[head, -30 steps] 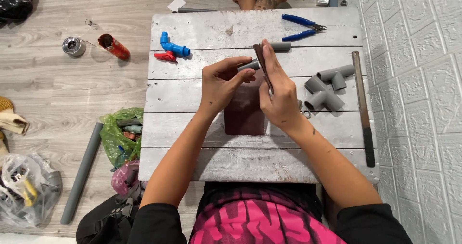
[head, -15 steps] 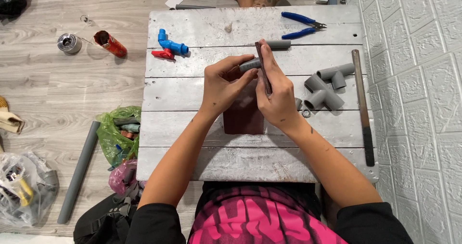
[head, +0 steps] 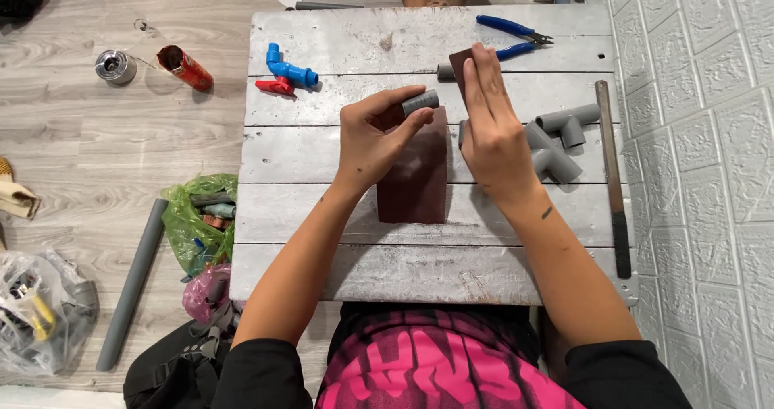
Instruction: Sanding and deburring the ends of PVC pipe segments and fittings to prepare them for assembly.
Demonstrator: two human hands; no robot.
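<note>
Above the dark brown sheet (head: 414, 171) spread on the whitewashed tabletop (head: 322, 215), the left hand (head: 372, 139) has its grip clenched round a short grey pipe stub (head: 419, 102), end pointing right so it is exposed for working. Right of the sheet, the right hand (head: 492, 127) pinches a small folded brown strip (head: 461, 64) upright, apart from the stub. Grey pipe fittings (head: 560, 139) lie just beyond that hand, a long file (head: 613, 175) farther right, blue pliers (head: 512, 38) and a blue valve (head: 288, 72) behind the sheet.
</note>
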